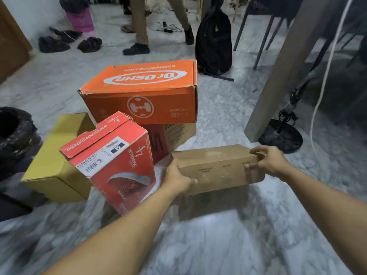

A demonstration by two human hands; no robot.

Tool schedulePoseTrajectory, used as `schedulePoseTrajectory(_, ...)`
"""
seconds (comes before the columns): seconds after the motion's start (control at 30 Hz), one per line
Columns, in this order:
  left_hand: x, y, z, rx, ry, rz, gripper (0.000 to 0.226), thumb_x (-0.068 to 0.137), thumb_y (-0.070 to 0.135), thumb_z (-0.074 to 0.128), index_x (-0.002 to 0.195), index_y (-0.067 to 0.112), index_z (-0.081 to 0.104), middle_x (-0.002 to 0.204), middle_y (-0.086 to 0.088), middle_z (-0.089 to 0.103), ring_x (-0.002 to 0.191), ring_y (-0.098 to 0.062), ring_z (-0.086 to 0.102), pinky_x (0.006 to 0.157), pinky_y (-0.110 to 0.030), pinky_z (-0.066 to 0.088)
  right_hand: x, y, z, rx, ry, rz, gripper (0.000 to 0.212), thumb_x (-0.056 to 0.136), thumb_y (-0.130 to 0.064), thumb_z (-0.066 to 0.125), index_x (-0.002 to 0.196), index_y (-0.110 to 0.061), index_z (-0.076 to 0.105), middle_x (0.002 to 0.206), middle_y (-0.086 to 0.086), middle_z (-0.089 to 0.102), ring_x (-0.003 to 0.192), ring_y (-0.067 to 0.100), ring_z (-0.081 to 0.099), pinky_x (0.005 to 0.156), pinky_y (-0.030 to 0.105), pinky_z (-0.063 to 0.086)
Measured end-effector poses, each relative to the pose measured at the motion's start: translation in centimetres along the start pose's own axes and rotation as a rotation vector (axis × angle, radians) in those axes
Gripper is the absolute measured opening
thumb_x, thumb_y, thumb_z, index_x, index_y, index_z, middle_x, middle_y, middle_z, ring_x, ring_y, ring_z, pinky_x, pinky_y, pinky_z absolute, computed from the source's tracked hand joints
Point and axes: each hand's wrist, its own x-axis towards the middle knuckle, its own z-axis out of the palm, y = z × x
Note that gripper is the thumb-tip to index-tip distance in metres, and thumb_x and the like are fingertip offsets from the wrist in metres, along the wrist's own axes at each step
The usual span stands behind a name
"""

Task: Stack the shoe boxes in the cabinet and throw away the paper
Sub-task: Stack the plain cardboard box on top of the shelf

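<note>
I hold a plain brown shoe box just above the marble floor. My left hand grips its left end and my right hand grips its right end. To its left a red shoe box stands tilted on end. Behind them a large orange box sits on top of a red and brown box. A yellow box lies at the left. No cabinet and no paper are in view.
A black bin bag sits at the left edge. A grey table leg and a black round stand base are at the right. A black backpack, a person's legs and loose shoes stand further back.
</note>
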Motion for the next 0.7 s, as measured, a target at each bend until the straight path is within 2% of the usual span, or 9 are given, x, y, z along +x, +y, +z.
schedulePoseTrajectory(0.07,-1.1,1.7,-0.7,0.071,0.030,0.027,0.069,0.073,-0.003,0.078,0.134,0.008,0.048,0.106,0.002,0.059,0.089,-0.011,0.056,0.063,-0.002,0.042,-1.4,-1.3,-1.6,-0.015,0.038,-0.044,0.058,0.059,-0.018,0.092,0.112,-0.011,0.070,0.108,0.004,0.064,0.101,0.020,0.057,0.084,0.028,0.044)
schedulePoseTrajectory(0.13,-2.4,3.1,-1.5,0.125,0.068,0.050,0.077,0.073,0.006,0.080,0.141,0.010,0.045,0.118,-0.001,0.060,0.103,-0.014,0.056,0.085,-0.014,0.043,-3.0,-2.8,-3.4,-0.041,0.070,-0.090,0.056,0.060,-0.022,0.092,0.111,-0.014,0.071,0.104,0.002,0.063,0.098,0.018,0.056,0.082,0.028,0.043)
schedulePoseTrajectory(0.2,-3.9,4.6,-2.3,0.167,0.105,0.095,0.070,0.071,0.011,0.082,0.135,0.013,0.053,0.121,-0.003,0.064,0.109,-0.019,0.061,0.097,-0.025,0.046,-4.6,-4.3,-5.1,-0.059,0.086,-0.129,0.053,0.061,-0.026,0.091,0.109,-0.016,0.072,0.104,0.003,0.063,0.099,0.019,0.056,0.080,0.029,0.043)
schedulePoseTrajectory(0.3,-6.4,6.8,-3.8,0.165,0.160,0.138,0.054,0.069,0.014,0.081,0.121,0.019,0.064,0.109,-0.002,0.070,0.101,-0.023,0.066,0.092,-0.036,0.052,-7.2,-6.2,-7.5,-0.078,0.114,-0.184,0.050,0.058,-0.033,0.091,0.104,-0.022,0.074,0.105,0.003,0.066,0.102,0.023,0.059,0.082,0.034,0.048)
schedulePoseTrajectory(0.43,-9.8,9.5,-6.1,0.165,0.206,0.212,0.047,0.076,0.011,0.077,0.120,0.024,0.065,0.107,0.002,0.069,0.096,-0.018,0.065,0.083,-0.024,0.049,-11.1,-9.4,-10.2,-0.077,0.158,-0.252,0.044,0.060,-0.034,0.091,0.101,-0.025,0.075,0.100,-0.001,0.064,0.097,0.022,0.060,0.080,0.042,0.055)
schedulePoseTrajectory(0.53,-12.3,11.2,-8.0,0.162,0.246,0.262,0.045,0.075,0.012,0.078,0.117,0.024,0.067,0.106,0.001,0.071,0.097,-0.018,0.066,0.086,-0.028,0.052,-13.6,-12.0,-11.6,-0.111,0.190,-0.340,0.047,0.060,-0.035,0.090,0.103,-0.020,0.076,0.101,0.002,0.068,0.098,0.022,0.061,0.086,0.035,0.050)
schedulePoseTrajectory(0.6,-14.2,12.2,-9.4,0.143,0.288,0.273,0.043,0.076,0.018,0.078,0.117,0.024,0.067,0.105,0.003,0.070,0.097,-0.018,0.066,0.088,-0.034,0.054,-15.2,-13.7,-12.2,-0.115,0.202,-0.393,0.048,0.062,-0.037,0.089,0.105,-0.018,0.076,0.102,0.003,0.068,0.096,0.021,0.061,0.082,0.030,0.046)
schedulePoseTrajectory(0.7,-16.9,13.3,-11.6,0.100,0.385,0.294,0.037,0.078,0.029,0.077,0.114,0.024,0.069,0.103,0.005,0.069,0.096,-0.018,0.065,0.088,-0.030,0.053,-17.6,-16.3,-12.4,-0.073,0.202,-0.440,0.043,0.069,-0.043,0.083,0.103,-0.019,0.076,0.102,0.003,0.069,0.095,0.021,0.063,0.077,0.031,0.049)
